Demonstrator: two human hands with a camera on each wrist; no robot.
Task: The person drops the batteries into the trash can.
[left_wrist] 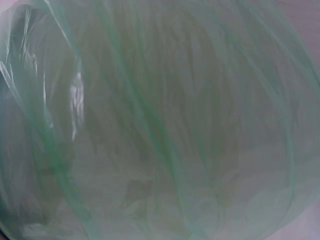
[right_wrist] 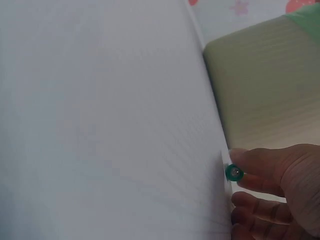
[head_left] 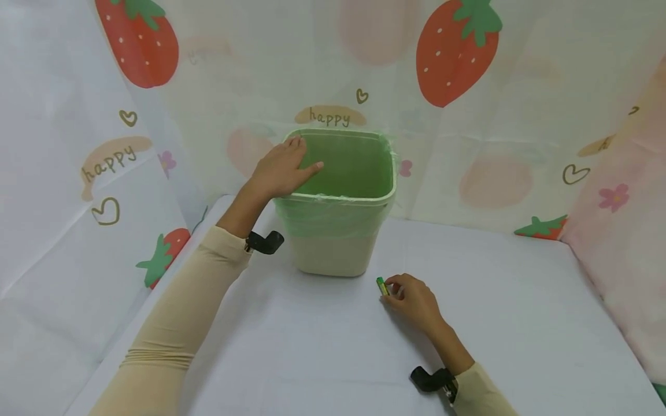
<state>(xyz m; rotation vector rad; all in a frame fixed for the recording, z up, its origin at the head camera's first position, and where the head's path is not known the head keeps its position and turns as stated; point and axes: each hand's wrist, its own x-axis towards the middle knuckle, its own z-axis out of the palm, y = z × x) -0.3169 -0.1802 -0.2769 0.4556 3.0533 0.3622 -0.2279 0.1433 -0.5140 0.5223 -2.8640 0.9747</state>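
Green and small, a stub-like thing, probably a battery (head_left: 382,286), pinched at the fingertips of the right hand (head_left: 414,301) low on the white tabletop (head_left: 322,346), just in front of the bin (head_left: 338,199) and apart from its beige wall. Seen end-on from the right wrist as a round green cap (right_wrist: 233,173) held between curled thumb and fingers (right_wrist: 260,162). Left hand (head_left: 283,169) laid flat on the near left corner of the bin's rim, fingers straight and relaxed, thumb reaching over the opening, gripping nothing. Thin green plastic liner (left_wrist: 160,120) folded over the rim and down the outside, filling the left wrist view.

Likely light, stiff and smooth, so apt to roll or slip out of a loose pinch; best held across its middle between thumb and two fingers rather than by the end. Bin probably light too, liable to slide when nudged, hence worth steadying at the rim. Liner soft and flimsy, easily dragged off.
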